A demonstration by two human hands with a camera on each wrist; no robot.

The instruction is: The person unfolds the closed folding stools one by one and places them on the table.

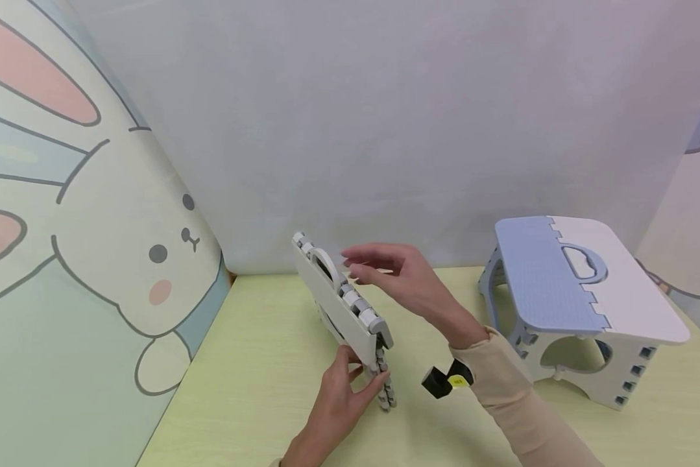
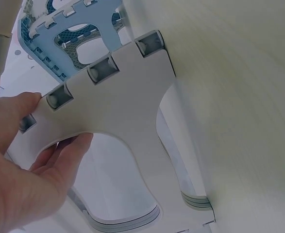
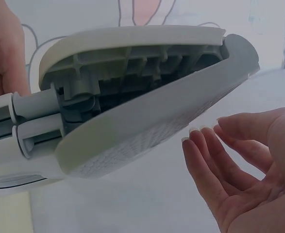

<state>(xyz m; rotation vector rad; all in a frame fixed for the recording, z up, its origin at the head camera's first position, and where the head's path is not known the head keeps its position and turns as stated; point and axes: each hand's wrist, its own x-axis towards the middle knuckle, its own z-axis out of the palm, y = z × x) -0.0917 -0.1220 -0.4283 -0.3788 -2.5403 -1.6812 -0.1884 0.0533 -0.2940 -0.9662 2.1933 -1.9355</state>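
A white and grey folding step stool (image 1: 339, 303) is tilted and mostly folded, its two top halves angled against each other. In the left wrist view, my left hand (image 2: 30, 187) grips a white leg panel (image 2: 132, 104), fingers through the cutout and thumb on the hinged edge. My right hand (image 1: 393, 275) hovers just right of the stool's carry handle (image 1: 326, 264), fingers loosely bent and holding nothing. In the right wrist view, the ribbed underside (image 3: 127, 73) shows between the halves, with my right hand (image 3: 249, 165) apart from the textured top.
An unfolded blue and white step stool (image 1: 531, 279) stands on the right of the pale green table (image 1: 256, 383). A plain pale wall (image 1: 385, 130) rises behind, with a cartoon rabbit panel (image 1: 116, 240) on the left. A black camera (image 1: 437, 383) sits at my right wrist.
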